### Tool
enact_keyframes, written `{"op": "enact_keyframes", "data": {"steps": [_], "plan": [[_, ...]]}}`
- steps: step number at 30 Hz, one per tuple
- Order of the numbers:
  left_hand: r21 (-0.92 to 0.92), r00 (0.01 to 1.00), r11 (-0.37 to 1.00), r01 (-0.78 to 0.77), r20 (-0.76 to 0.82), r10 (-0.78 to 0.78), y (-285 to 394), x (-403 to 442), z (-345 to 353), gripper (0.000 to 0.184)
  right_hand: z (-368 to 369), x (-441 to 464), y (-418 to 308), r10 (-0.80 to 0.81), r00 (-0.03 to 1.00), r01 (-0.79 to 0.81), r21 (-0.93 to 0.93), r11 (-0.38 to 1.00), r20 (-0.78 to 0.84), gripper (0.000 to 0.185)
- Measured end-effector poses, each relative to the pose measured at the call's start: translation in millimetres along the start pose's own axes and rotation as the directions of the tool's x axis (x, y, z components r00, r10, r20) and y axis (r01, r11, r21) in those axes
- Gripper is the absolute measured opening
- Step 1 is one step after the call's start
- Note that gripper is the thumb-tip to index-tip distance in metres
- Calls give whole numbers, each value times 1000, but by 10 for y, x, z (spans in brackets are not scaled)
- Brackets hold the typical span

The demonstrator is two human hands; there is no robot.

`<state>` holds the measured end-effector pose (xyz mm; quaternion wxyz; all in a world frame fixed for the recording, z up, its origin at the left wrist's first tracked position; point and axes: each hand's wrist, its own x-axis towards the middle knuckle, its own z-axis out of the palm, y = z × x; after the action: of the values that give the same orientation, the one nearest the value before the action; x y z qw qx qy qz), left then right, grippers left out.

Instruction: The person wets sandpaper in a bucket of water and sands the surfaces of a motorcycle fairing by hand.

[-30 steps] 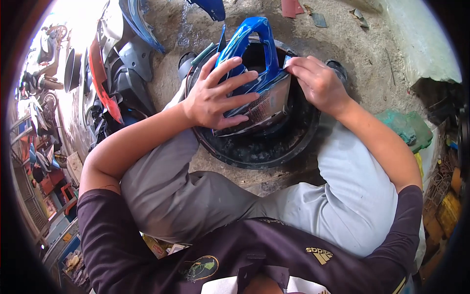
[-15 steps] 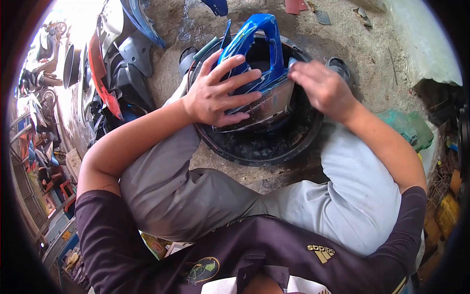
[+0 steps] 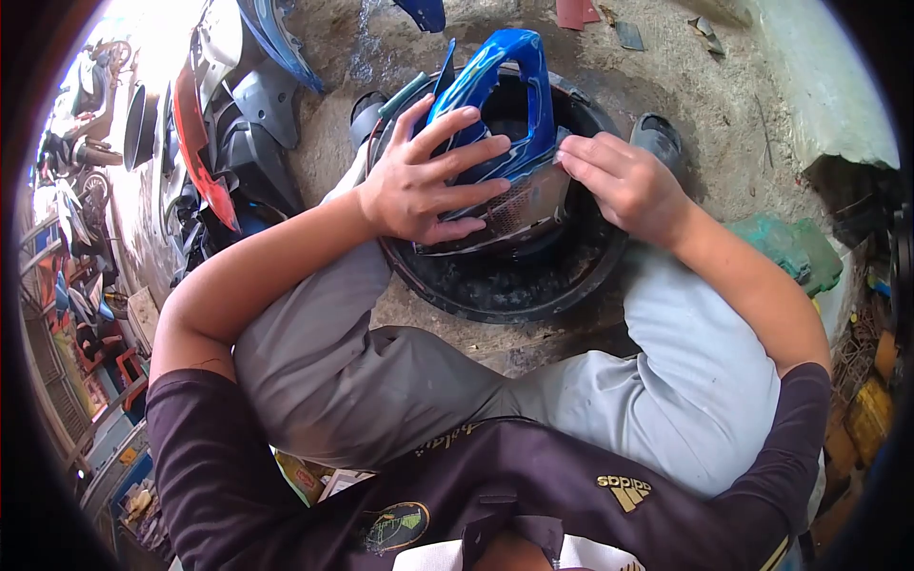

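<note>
A glossy blue motorcycle body panel, with a dull, mesh-patterned lower part, leans inside a round black basin. My left hand lies spread over the panel's left side, all its fingers apart and pressing on the surface. At the panel's right edge my right hand is closed in a pinch. A small grey piece of sandpaper pokes out at its fingertips, mostly hidden by them, against the blue edge. The underside of the panel cannot be seen.
Several loose body panels, including a red one, lie to the left. Scraps of red sheet and a dark scrap are on the concrete. A green plastic bag sits at right. Sandals flank the basin.
My right hand has moved slightly down along the panel's right edge, uncovering more of the sandal behind it. My left hand and the panel stay nearly where they were.
</note>
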<state>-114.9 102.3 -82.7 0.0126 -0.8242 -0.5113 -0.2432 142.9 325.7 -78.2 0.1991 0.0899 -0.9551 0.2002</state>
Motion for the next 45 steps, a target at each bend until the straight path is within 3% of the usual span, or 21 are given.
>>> {"op": "enact_keyframes", "data": {"steps": [7,10,15,23,26,29,32,33,36,40,45], "plan": [[-4,1000,1000,-8,-9,8,-3,-3,-8,59,-27,0,-101,-45,998,43,64,997,34,29],[-2,1000,1000,14,23,-14,4,35,-13,60,-9,4,76,31,999,-30,7,1000,-44,29],[-7,1000,1000,5,9,-4,-6,38,-14,59,-46,9,7,-48,999,47,60,997,24,33],[-3,1000,1000,-6,3,6,-23,22,-9,59,-22,-58,71,114,993,-112,82,990,-22,35],[-8,1000,1000,-7,-3,7,-15,13,2,58,-60,-45,-55,40,999,-40,90,995,3,34],[-8,1000,1000,-2,7,2,-23,16,-4,58,-23,-48,75,89,995,-86,54,995,-55,33],[6,1000,1000,-1,17,1,-16,7,-1,58,-51,-29,-42,-31,999,31,51,998,5,31],[17,1000,1000,-1,27,0,-15,21,-17,59,-42,-22,-82,-23,998,17,96,995,66,32],[13,999,1000,-3,36,3,-39,54,-12,59,-3,-27,59,80,996,-78,53,996,-32,33],[16,1000,1000,-10,24,9,-36,35,-15,59,-27,29,-67,20,1000,-22,107,994,24,34],[15,1000,1000,-13,25,13,-35,11,-18,60,-3,-13,21,80,996,-79,67,995,-27,32]]}}
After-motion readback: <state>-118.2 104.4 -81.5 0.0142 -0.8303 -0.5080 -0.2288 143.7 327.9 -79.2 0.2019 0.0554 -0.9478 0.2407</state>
